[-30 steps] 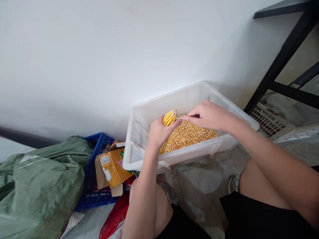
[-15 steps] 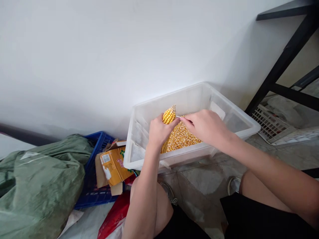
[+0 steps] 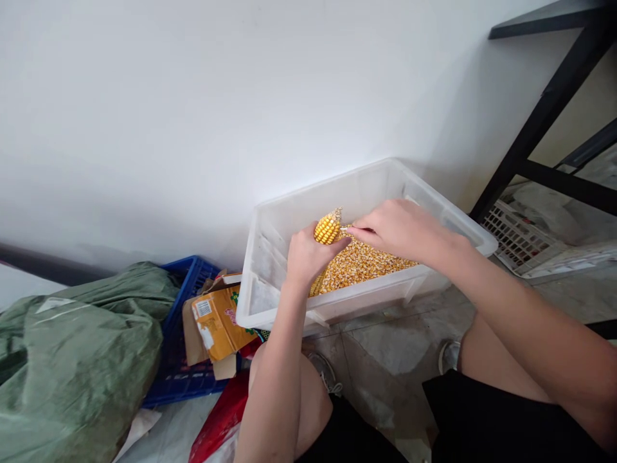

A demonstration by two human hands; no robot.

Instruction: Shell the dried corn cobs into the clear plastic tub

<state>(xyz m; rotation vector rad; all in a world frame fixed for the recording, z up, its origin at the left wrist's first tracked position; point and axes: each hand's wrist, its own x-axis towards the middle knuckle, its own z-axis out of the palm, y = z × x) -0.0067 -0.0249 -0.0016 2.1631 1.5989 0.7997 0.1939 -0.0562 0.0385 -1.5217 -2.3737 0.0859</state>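
Note:
My left hand is wrapped round the lower part of a yellow corn cob, its pale tip pointing up. Opposite it, my right hand is closed on a thin metal tool, whose visible end meets the cob's right side. Its handle is hidden in my fingers, so the exact kind of tool does not show. Both hands are above a translucent plastic bin. Loose corn kernels are heaped inside it, below my hands.
Left of the bin stands a blue crate with a torn yellow cardboard box. A green cloth sack lies beside it, and a red bag nearer me. At right are a black metal frame and a white basket.
My right hand has shifted slightly up and its wrist has turned, with the tool still at the cob. The left hand and cob have barely moved.

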